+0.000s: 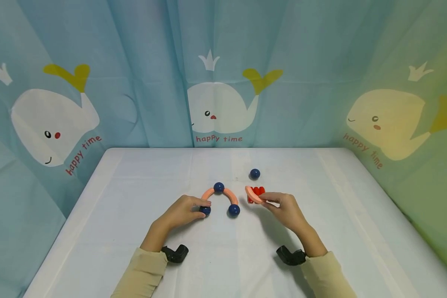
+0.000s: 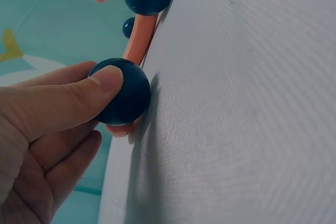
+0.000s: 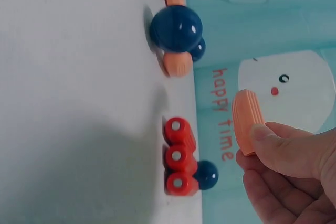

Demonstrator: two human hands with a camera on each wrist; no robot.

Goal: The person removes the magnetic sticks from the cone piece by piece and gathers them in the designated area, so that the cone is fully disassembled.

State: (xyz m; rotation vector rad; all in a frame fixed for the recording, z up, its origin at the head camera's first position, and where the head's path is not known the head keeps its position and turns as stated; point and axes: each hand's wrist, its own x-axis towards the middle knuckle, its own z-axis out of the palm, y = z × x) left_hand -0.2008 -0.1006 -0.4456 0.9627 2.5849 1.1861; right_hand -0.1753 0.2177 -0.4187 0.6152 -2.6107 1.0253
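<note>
On the table, two curved orange rods and several dark blue balls form an arch, with one ball (image 1: 219, 188) at its top. My left hand (image 1: 186, 211) pinches the ball (image 2: 128, 95) at the arch's left end between thumb and fingers. At the right end sits another blue ball (image 1: 234, 210), with no hand on it. My right hand (image 1: 284, 209) holds a loose curved orange rod (image 3: 247, 119) by one end, raised off the table. Red ribbed rods (image 3: 181, 156) with pale round tips lie side by side beneath and behind it, partly hidden in the head view.
A single blue ball (image 1: 255, 174) lies behind the red rods. The white-covered table (image 1: 134, 174) ends at a blue curtain (image 1: 152, 82) printed with whales. A black wrist camera (image 1: 176, 253) is strapped to the left wrist, another (image 1: 291, 255) to the right.
</note>
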